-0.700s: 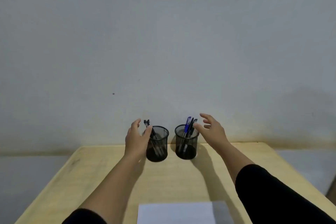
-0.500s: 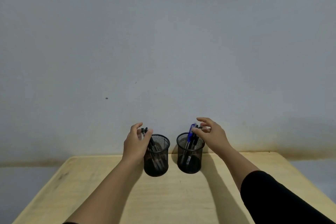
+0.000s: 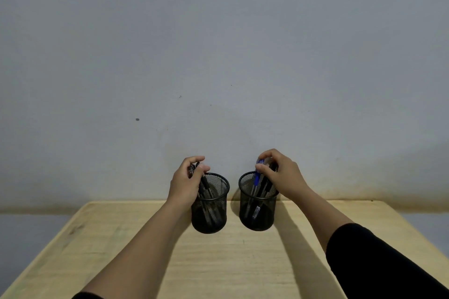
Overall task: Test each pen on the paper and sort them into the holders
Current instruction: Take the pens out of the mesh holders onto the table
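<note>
I am closing my left hand (image 3: 188,183) on the black pens' (image 3: 205,185) tops in the nine-o'clock holder (image 3: 211,211), my right hand (image 3: 279,173) pinching the blue pen (image 3: 257,178) in the three-o'clock holder (image 3: 258,210); light, stiff, slippery barrels, best gripped near the caps.

A pale wooden tabletop (image 3: 218,262) with visible grain fills the lower part of the view, its far edge butting against the wall at 12 o'clock and its left and right edges running out toward 7 and 5 o'clock. Two black mesh holders stand upright on it near the far edge, just beside each other but apart: the left holder (image 3: 210,211) at about 11 o'clock and the right holder (image 3: 258,209) at about 1 o'clock from the tabletop's middle. Each holder has pens standing inside it, and each casts a dark shadow on the wood.
</note>
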Action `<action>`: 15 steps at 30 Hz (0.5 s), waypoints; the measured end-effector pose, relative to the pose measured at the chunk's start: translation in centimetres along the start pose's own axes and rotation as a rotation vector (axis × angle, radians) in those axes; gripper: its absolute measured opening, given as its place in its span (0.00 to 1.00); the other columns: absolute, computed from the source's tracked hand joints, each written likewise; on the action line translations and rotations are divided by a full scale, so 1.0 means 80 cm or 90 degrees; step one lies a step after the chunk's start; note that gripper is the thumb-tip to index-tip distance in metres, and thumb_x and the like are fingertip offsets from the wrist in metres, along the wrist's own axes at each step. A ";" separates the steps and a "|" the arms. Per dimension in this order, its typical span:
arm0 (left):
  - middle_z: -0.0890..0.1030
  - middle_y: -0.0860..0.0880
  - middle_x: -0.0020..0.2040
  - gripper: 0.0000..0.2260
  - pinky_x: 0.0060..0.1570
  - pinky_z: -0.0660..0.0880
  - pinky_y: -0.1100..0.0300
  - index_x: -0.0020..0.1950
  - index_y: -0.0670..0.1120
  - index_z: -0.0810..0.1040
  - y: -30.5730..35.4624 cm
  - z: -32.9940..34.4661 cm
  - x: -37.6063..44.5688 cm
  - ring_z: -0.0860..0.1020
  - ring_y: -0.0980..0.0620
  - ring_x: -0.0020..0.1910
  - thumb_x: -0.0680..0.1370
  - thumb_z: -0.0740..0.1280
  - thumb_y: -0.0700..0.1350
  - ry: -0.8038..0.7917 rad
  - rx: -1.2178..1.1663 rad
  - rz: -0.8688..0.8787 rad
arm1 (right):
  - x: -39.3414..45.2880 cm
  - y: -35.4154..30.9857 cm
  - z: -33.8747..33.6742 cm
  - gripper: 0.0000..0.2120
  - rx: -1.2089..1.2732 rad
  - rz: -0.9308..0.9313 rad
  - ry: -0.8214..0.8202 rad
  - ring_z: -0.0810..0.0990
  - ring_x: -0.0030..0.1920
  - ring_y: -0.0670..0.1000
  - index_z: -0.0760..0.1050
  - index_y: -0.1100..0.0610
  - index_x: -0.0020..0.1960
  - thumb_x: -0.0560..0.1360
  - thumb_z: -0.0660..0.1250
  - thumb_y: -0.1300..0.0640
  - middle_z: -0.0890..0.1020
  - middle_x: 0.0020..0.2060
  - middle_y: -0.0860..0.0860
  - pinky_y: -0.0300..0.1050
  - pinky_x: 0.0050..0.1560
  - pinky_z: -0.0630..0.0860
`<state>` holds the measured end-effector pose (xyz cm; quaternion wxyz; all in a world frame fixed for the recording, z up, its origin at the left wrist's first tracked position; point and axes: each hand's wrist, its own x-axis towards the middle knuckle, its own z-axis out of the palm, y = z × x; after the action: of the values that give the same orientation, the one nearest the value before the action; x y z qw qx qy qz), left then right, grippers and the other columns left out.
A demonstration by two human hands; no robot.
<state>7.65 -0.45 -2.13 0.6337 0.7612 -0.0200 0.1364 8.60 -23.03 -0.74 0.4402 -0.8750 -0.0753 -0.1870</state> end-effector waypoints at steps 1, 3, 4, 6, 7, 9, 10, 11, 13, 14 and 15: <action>0.82 0.50 0.46 0.06 0.49 0.74 0.59 0.50 0.56 0.75 0.000 0.000 0.001 0.78 0.53 0.47 0.77 0.63 0.46 0.001 -0.009 0.002 | 0.001 0.000 0.000 0.05 -0.006 -0.002 -0.005 0.75 0.38 0.45 0.76 0.53 0.50 0.74 0.68 0.56 0.78 0.37 0.47 0.28 0.35 0.70; 0.82 0.53 0.44 0.06 0.49 0.74 0.59 0.51 0.54 0.75 0.001 0.001 0.002 0.78 0.54 0.46 0.78 0.62 0.44 0.003 -0.031 0.003 | 0.003 -0.002 0.000 0.05 -0.025 -0.010 -0.023 0.75 0.38 0.46 0.75 0.54 0.50 0.75 0.67 0.56 0.77 0.37 0.48 0.29 0.35 0.69; 0.82 0.53 0.43 0.06 0.49 0.74 0.58 0.51 0.53 0.75 0.001 0.002 0.003 0.78 0.54 0.46 0.78 0.61 0.43 0.003 -0.042 0.000 | 0.003 -0.002 0.000 0.05 -0.034 -0.013 -0.033 0.75 0.38 0.47 0.74 0.54 0.51 0.76 0.66 0.56 0.78 0.37 0.49 0.31 0.35 0.69; 0.81 0.53 0.43 0.06 0.51 0.74 0.57 0.50 0.52 0.75 0.002 0.002 0.004 0.78 0.53 0.47 0.79 0.60 0.42 0.002 -0.055 -0.005 | 0.004 -0.003 0.000 0.04 -0.039 -0.011 -0.046 0.76 0.40 0.49 0.73 0.55 0.51 0.76 0.65 0.56 0.79 0.40 0.52 0.33 0.37 0.69; 0.81 0.53 0.43 0.06 0.53 0.74 0.56 0.49 0.52 0.75 0.003 0.002 0.004 0.78 0.52 0.47 0.79 0.60 0.42 0.002 -0.057 -0.004 | 0.004 -0.004 0.000 0.03 -0.038 -0.008 -0.048 0.77 0.41 0.50 0.72 0.55 0.50 0.77 0.64 0.57 0.81 0.41 0.53 0.33 0.37 0.70; 0.81 0.53 0.43 0.07 0.54 0.74 0.54 0.47 0.53 0.74 0.004 0.002 0.006 0.78 0.51 0.47 0.79 0.60 0.42 0.004 -0.059 -0.004 | 0.004 -0.007 0.000 0.02 -0.039 -0.014 -0.046 0.77 0.41 0.50 0.71 0.55 0.49 0.77 0.63 0.59 0.82 0.42 0.55 0.32 0.37 0.70; 0.81 0.53 0.43 0.08 0.55 0.74 0.53 0.46 0.54 0.74 0.005 0.001 0.007 0.78 0.50 0.48 0.79 0.59 0.42 0.005 -0.060 -0.002 | 0.004 -0.009 -0.001 0.01 -0.043 -0.022 -0.045 0.77 0.40 0.49 0.71 0.55 0.49 0.78 0.62 0.60 0.82 0.42 0.54 0.31 0.36 0.70; 0.81 0.52 0.43 0.09 0.56 0.74 0.52 0.46 0.54 0.74 0.007 0.000 0.008 0.79 0.49 0.49 0.80 0.59 0.42 0.006 -0.061 0.000 | 0.004 -0.012 -0.002 0.01 -0.048 -0.029 -0.044 0.76 0.38 0.47 0.70 0.55 0.49 0.78 0.61 0.60 0.81 0.41 0.53 0.30 0.35 0.70; 0.81 0.51 0.44 0.10 0.58 0.75 0.50 0.46 0.54 0.74 0.013 -0.001 0.009 0.79 0.46 0.50 0.80 0.57 0.41 0.004 -0.071 0.003 | 0.004 -0.019 -0.007 0.02 -0.050 -0.041 -0.039 0.74 0.36 0.42 0.69 0.56 0.48 0.78 0.60 0.62 0.81 0.40 0.52 0.26 0.35 0.70; 0.81 0.50 0.44 0.10 0.58 0.75 0.49 0.46 0.54 0.74 0.017 -0.002 0.010 0.80 0.46 0.51 0.81 0.57 0.41 0.005 -0.084 0.003 | 0.005 -0.023 -0.010 0.02 -0.049 -0.047 -0.033 0.74 0.35 0.42 0.69 0.56 0.48 0.79 0.60 0.62 0.81 0.40 0.53 0.25 0.35 0.70; 0.81 0.50 0.45 0.10 0.59 0.75 0.48 0.46 0.53 0.75 0.021 -0.003 0.010 0.80 0.48 0.51 0.81 0.57 0.41 0.006 -0.102 0.002 | 0.007 -0.027 -0.014 0.03 -0.048 -0.051 -0.025 0.75 0.35 0.43 0.69 0.56 0.48 0.79 0.59 0.62 0.81 0.40 0.53 0.25 0.34 0.70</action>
<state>8.07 -0.41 -0.32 0.6926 0.7072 -0.0288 0.1389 8.16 -22.59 1.69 0.3976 -0.8907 -0.1114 -0.1900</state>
